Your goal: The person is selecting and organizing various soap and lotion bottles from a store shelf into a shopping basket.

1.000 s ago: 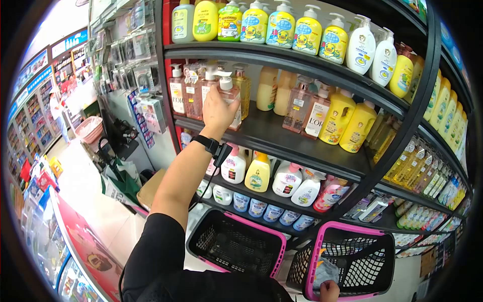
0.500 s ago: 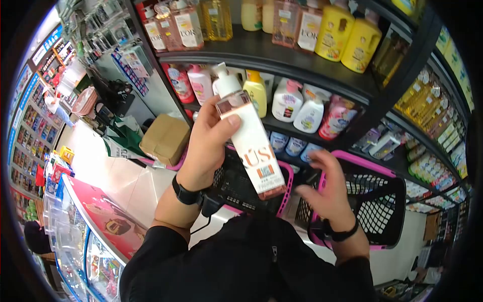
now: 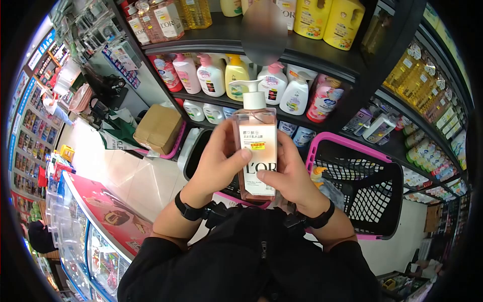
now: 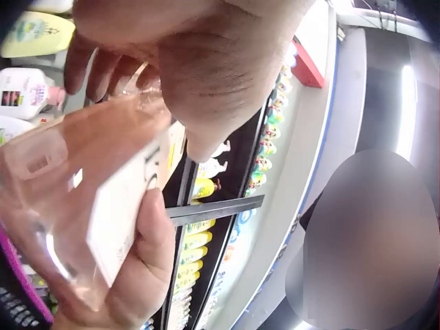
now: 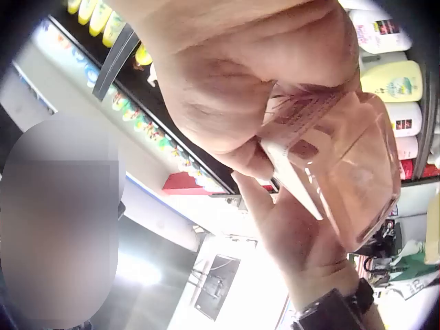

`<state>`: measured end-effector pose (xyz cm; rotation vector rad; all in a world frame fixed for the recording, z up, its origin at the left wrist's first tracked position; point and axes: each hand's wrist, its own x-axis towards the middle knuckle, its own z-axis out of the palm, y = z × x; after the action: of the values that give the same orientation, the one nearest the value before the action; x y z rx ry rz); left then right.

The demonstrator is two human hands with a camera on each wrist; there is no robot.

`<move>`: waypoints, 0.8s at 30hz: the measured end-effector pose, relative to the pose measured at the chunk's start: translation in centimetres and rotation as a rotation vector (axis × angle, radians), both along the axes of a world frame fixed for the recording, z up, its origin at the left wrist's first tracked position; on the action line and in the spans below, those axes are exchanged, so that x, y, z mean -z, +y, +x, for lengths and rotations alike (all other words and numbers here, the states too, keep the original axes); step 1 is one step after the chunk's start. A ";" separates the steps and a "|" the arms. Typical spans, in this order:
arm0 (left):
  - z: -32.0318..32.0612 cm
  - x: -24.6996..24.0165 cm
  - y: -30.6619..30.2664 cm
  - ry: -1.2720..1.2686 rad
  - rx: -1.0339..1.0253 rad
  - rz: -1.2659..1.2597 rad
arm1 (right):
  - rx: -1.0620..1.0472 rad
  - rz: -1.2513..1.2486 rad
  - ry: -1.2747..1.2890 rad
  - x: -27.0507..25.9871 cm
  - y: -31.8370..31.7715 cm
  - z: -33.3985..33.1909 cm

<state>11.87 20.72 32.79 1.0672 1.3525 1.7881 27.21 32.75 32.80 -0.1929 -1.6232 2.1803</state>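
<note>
Both hands grip a clear pink pump bottle [image 3: 257, 136] with a white pump and a white label, upright before the chest. The left hand [image 3: 219, 161] holds its left side, thumb on the label. On its right side is the right hand [image 3: 292, 173], its thumb low across the label. In the left wrist view the bottle [image 4: 75, 172] is seen from its base end, with the left hand [image 4: 199, 69] over it. The right wrist view shows the bottle [image 5: 357, 172] under the right hand [image 5: 254, 75].
Black shelves [image 3: 216, 40] of pump bottles stand ahead. A black basket with a pink rim [image 3: 352, 146] is at the right, holding a plastic-wrapped item [image 3: 329, 194]. Another basket lies partly behind the left hand. A cardboard box [image 3: 158, 129] and a display counter [image 3: 108, 211] are at the left.
The left hand took the bottle off the shelf and brought it down to the chest. The right hand came up from the right basket and now grips it too. The bottle turned upright.
</note>
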 end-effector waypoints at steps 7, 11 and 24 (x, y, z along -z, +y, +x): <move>4.7 1.1 0.8 -0.211 0.362 -0.155 | 0.017 -0.172 0.048 2.3 2.0 3.9; 6.2 3.0 1.6 -0.093 0.355 -0.184 | 0.041 -0.025 0.100 3.5 4.5 5.8; 10.8 3.5 4.2 0.689 0.356 -0.370 | 0.155 0.535 -0.255 -2.9 11.2 17.3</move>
<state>22.68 24.92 29.26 1.6578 1.6585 0.8844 44.51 43.93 35.67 -0.4307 -2.1843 1.5875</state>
